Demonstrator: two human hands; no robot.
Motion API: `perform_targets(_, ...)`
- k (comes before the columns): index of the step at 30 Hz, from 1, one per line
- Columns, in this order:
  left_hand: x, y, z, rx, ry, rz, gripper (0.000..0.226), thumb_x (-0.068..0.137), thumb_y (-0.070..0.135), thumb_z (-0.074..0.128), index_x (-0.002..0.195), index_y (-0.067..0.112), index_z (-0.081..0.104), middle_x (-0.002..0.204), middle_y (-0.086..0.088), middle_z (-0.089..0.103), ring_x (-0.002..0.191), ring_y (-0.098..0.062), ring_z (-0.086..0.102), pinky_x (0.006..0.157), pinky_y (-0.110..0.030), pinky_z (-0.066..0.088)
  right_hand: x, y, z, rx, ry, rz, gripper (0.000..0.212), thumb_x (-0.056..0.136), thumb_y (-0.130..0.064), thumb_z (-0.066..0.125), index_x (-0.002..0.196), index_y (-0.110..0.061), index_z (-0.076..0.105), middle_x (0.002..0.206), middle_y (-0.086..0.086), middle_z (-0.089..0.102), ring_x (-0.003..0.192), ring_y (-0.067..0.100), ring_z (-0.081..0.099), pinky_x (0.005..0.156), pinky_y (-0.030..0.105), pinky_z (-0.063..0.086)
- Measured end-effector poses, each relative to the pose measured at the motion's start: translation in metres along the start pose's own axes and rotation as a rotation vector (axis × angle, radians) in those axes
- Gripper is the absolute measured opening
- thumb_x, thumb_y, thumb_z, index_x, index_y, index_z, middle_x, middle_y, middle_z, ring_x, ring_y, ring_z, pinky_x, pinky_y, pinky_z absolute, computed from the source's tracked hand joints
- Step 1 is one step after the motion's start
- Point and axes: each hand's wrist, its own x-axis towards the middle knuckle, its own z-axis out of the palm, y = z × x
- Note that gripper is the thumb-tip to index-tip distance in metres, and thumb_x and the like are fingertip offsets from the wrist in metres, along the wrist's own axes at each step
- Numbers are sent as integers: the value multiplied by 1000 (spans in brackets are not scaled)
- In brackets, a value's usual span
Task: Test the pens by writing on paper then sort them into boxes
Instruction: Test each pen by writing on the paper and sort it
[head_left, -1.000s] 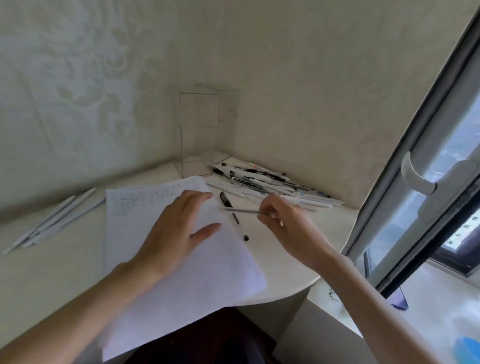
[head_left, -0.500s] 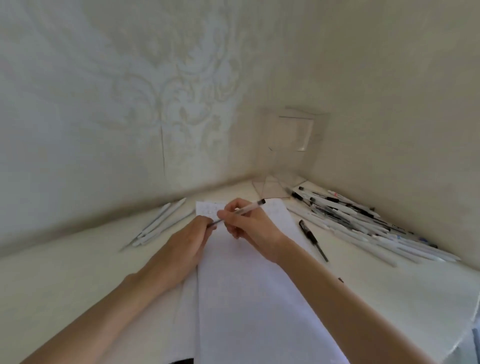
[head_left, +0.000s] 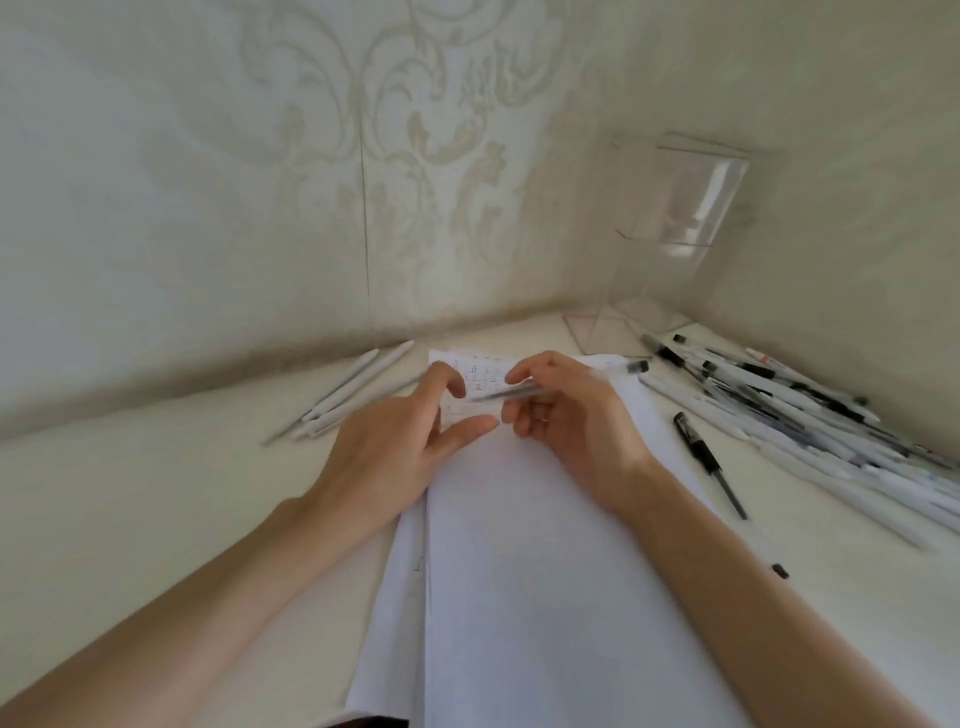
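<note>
White paper sheets (head_left: 530, 545) lie down the middle of the desk, with small writing at their far end. My right hand (head_left: 566, 415) holds a clear pen (head_left: 519, 391) with a black end; its tip points left over the written area. My left hand (head_left: 400, 441) rests on the paper's left edge, fingers apart, thumb near the pen tip. A big pile of white and black pens (head_left: 789, 410) lies at the right. Several white pens (head_left: 348, 389) lie at the left. A clear box (head_left: 670, 234) stands in the corner.
A black pen (head_left: 709, 462) lies alone just right of the paper, and a small black cap (head_left: 779, 570) sits nearer me. Walls close the desk at the back and right. The cream desk top (head_left: 156, 493) spreads out to the left.
My view swung left, away from the window. My right hand carried the pen from the right side over to the far end of the paper, then lowered it flatter over the writing.
</note>
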Motion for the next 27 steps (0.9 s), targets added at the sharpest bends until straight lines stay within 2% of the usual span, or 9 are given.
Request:
perform_targets(3, 0, -2, 3, 175, 6, -86, 61, 71, 76, 38, 113, 33, 39, 66, 9, 54, 68, -11, 57, 58, -29, 42, 1, -4, -12, -212, 211, -24, 16, 91, -16, 52, 86, -5, 63, 74, 13, 70, 63, 17, 59, 63, 26, 46)
perform_targets(5, -1, 0, 6, 277, -60, -93, 62, 72, 77, 40, 119, 36, 37, 74, 12, 54, 80, -14, 60, 61, -29, 42, 1, -3, -13, -436, 347, -18, 18, 88, -18, 63, 73, -11, 58, 64, 5, 67, 54, 9, 54, 57, 23, 42)
perform_targets(7, 0, 0, 8, 316, -105, -110, 68, 71, 79, 39, 123, 36, 35, 80, 13, 55, 85, -15, 61, 60, -29, 38, 7, -3, -6, -619, 443, 19, 27, 82, -19, 68, 65, -14, 47, 54, 1, 55, 42, 4, 41, 48, 20, 35)
perform_targets(10, 1, 1, 7, 331, -95, -152, 79, 67, 82, 39, 126, 30, 33, 87, 8, 62, 87, -18, 62, 63, -30, 43, 22, -2, 12, -825, 427, 68, 32, 78, -13, 63, 61, -16, 36, 50, -3, 36, 40, 6, 31, 40, 18, 26)
perform_targets(14, 1, 1, 7, 371, -73, -215, 83, 64, 84, 41, 120, 24, 40, 102, 3, 64, 94, -20, 62, 67, -30, 46, 34, 11, 26, -807, 397, -21, 35, 77, -11, 59, 60, -18, 29, 51, -5, 28, 46, 7, 26, 44, 20, 23)
perform_targets(18, 3, -6, 13, 420, -60, -206, 76, 60, 88, 34, 97, 23, 51, 88, 5, 65, 82, -18, 63, 62, -32, 48, 35, 15, 22, -787, 380, -54, 31, 76, -9, 58, 60, -16, 32, 48, -8, 28, 43, 5, 26, 39, 16, 20)
perform_targets(21, 6, -15, 21, 333, -42, -202, 85, 53, 94, 27, 89, 20, 50, 82, 4, 63, 77, -21, 62, 62, -35, 49, 37, 18, 24, -873, 339, -54, 30, 76, -10, 57, 62, -17, 31, 52, -5, 28, 49, 8, 26, 46, 23, 22)
perform_targets(24, 5, -13, 18, 360, -59, -198, 80, 57, 92, 31, 89, 21, 51, 80, 5, 62, 76, -20, 62, 58, -31, 44, 38, 19, 24, -900, 355, -63, 31, 78, -9, 55, 63, -17, 29, 53, -4, 26, 51, 10, 24, 48, 24, 22)
perform_targets(27, 2, -4, 11, 463, -70, -181, 72, 64, 86, 36, 94, 23, 52, 84, 5, 64, 78, -18, 62, 53, -29, 37, 37, 19, 23, -879, 359, -75, 31, 77, -8, 55, 62, -17, 29, 51, -6, 26, 45, 7, 23, 41, 17, 19)
